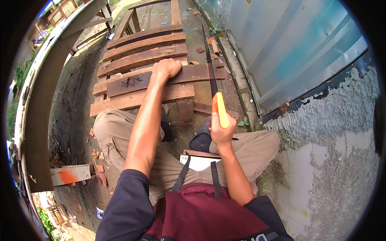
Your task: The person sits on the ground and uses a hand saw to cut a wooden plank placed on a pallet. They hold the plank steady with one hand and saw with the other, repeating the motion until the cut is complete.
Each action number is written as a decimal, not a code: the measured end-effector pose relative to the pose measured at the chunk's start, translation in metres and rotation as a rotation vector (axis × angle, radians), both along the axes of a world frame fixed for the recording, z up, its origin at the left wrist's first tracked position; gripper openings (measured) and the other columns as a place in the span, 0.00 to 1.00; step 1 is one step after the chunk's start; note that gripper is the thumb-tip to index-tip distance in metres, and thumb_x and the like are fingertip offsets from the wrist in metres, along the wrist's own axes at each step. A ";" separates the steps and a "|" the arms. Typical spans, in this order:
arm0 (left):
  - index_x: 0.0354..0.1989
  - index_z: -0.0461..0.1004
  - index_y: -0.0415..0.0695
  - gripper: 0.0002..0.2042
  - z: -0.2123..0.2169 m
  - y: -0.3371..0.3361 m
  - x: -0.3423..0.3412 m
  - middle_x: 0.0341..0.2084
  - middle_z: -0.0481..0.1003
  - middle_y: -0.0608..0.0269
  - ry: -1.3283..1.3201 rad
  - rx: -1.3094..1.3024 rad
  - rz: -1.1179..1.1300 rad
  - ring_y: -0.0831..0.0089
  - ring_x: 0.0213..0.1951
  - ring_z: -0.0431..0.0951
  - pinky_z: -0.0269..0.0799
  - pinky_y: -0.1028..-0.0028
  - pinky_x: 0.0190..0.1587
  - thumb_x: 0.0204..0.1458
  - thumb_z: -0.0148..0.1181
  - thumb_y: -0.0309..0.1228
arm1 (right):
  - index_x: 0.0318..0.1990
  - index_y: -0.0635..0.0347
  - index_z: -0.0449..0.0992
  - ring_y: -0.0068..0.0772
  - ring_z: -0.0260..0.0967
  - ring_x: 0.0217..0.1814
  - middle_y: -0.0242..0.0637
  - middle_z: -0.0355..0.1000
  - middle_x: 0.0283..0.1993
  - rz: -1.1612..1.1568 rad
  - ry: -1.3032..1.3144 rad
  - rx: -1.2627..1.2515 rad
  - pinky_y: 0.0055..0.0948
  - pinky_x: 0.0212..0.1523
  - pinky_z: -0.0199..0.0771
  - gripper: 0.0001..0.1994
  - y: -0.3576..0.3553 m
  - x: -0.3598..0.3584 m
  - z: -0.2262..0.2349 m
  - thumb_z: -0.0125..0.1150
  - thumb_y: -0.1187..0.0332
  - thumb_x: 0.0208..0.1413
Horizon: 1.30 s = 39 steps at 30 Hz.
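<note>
R hand (pixel 222 127): fingers wrapped round the yellow-orange handle of a handsaw (pixel 220 110), firm hold. Blade runs fwd from those fingers, away from the body, & crosses a loose plank (pixel 189 74) nr its R end; can't tell how deep it sits, if at all. L hand (pixel 167 67) is on same plank, well L of blade, fingers curled at the far edge; tips hidden, so can't tell if gripping or just pressing.

Plank lies under L fingers, ahead & L of R fingers, atop a slatted wooden frame (pixel 142 98); its R end sticks out past the slats. Dark rough patch on plank, L of & nearer than L fingers. More slats beyond L fingers.

Just R of R fingers: small green plant (pixel 243 121) by the wall base. Further R, rough grey wall (pixel 313 180) w/ metal sheet (pixel 297 52) fwd of it. Wood scraps (pixel 215 46) on ground ahead of R fingers, close to blade. Well L & nearer than L fingers: wood block (pixel 71 175) w/ orange paint, plus a small can (pixel 101 209).
</note>
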<state>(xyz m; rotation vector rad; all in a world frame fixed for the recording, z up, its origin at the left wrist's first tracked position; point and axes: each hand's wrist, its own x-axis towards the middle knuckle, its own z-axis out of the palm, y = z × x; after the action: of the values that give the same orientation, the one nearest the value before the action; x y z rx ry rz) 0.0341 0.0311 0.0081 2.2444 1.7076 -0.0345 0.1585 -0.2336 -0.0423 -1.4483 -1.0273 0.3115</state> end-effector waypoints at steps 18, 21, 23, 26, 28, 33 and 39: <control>0.58 0.76 0.37 0.29 -0.003 0.000 0.002 0.59 0.73 0.44 -0.017 0.007 0.009 0.52 0.63 0.71 0.60 0.56 0.66 0.56 0.39 0.43 | 0.24 0.67 0.72 0.33 0.63 0.16 0.42 0.65 0.15 -0.018 -0.005 0.060 0.34 0.21 0.63 0.10 0.017 0.004 -0.008 0.60 0.73 0.56; 0.57 0.76 0.38 0.29 0.000 0.000 -0.001 0.59 0.73 0.44 -0.002 -0.013 0.013 0.52 0.63 0.71 0.62 0.56 0.66 0.56 0.39 0.43 | 0.25 0.68 0.73 0.28 0.63 0.17 0.36 0.65 0.17 0.059 -0.041 -0.029 0.33 0.21 0.62 0.09 -0.062 -0.011 -0.035 0.57 0.74 0.57; 0.56 0.77 0.37 0.29 -0.005 -0.002 -0.002 0.58 0.73 0.44 -0.003 -0.019 0.014 0.51 0.63 0.72 0.63 0.57 0.65 0.56 0.39 0.43 | 0.26 0.69 0.75 0.29 0.66 0.18 0.37 0.67 0.17 0.052 -0.058 -0.049 0.32 0.22 0.65 0.09 -0.127 -0.017 -0.060 0.56 0.73 0.56; 0.56 0.77 0.36 0.29 -0.005 -0.002 0.001 0.57 0.74 0.42 -0.014 0.006 0.042 0.51 0.62 0.73 0.65 0.59 0.65 0.56 0.40 0.43 | 0.27 0.69 0.76 0.26 0.67 0.19 0.37 0.68 0.17 0.078 -0.060 -0.008 0.30 0.23 0.66 0.09 -0.146 -0.006 -0.063 0.56 0.74 0.56; 0.56 0.77 0.36 0.29 -0.007 -0.003 0.002 0.57 0.74 0.42 -0.020 0.010 0.049 0.50 0.62 0.73 0.64 0.59 0.65 0.56 0.40 0.43 | 0.31 0.70 0.78 0.27 0.70 0.20 0.40 0.69 0.18 0.085 -0.047 -0.045 0.29 0.24 0.68 0.07 -0.122 -0.004 -0.045 0.57 0.75 0.56; 0.56 0.77 0.36 0.29 -0.002 0.002 0.003 0.57 0.74 0.42 -0.015 0.016 0.005 0.50 0.62 0.72 0.64 0.57 0.65 0.56 0.39 0.43 | 0.22 0.66 0.71 0.31 0.61 0.15 0.40 0.63 0.15 0.016 0.053 0.009 0.34 0.20 0.60 0.12 0.034 0.009 0.012 0.60 0.71 0.57; 0.56 0.76 0.35 0.30 -0.003 0.001 -0.002 0.58 0.73 0.42 -0.009 -0.003 0.007 0.50 0.62 0.72 0.64 0.56 0.65 0.56 0.39 0.43 | 0.28 0.69 0.75 0.32 0.67 0.17 0.40 0.66 0.17 0.057 -0.078 -0.005 0.33 0.22 0.65 0.07 -0.054 -0.005 -0.033 0.58 0.74 0.56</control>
<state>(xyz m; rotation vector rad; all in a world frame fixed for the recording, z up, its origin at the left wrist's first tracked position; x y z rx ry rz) 0.0318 0.0325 0.0048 2.2332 1.7101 -0.0251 0.1534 -0.2877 -0.0754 -1.4473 -1.1330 0.3005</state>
